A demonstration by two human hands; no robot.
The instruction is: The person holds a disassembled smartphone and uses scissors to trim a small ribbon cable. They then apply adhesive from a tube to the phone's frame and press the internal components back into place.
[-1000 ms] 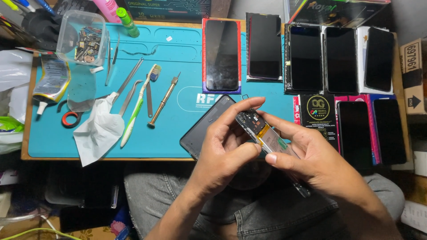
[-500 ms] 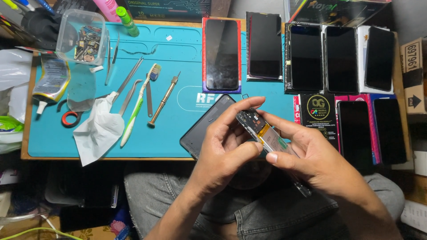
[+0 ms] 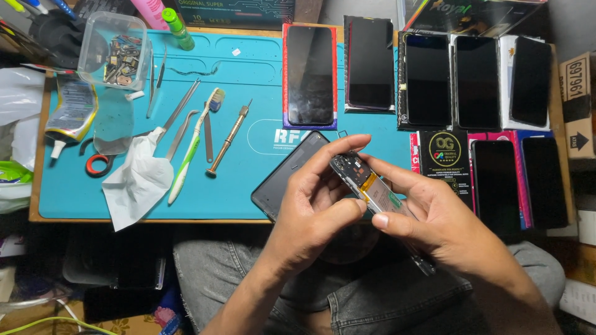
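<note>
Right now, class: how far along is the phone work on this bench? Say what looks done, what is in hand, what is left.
Done: the opened phone has its back off, insides showing. In hand: left hand and right hand grip it over the lap, fingers at its top end. Left: the dark panel lies apart on the blue mat; the screwdriver lies unused.

Five dark screens (image 3: 428,79) in a row along the desk's (image 3: 149,218) far edge. Below them, a black box (image 3: 444,162) with gold seal, beside two more dark screens (image 3: 496,186). Cardboard box (image 3: 577,99) at far right. Crumpled tube (image 3: 71,115) at left.
</note>
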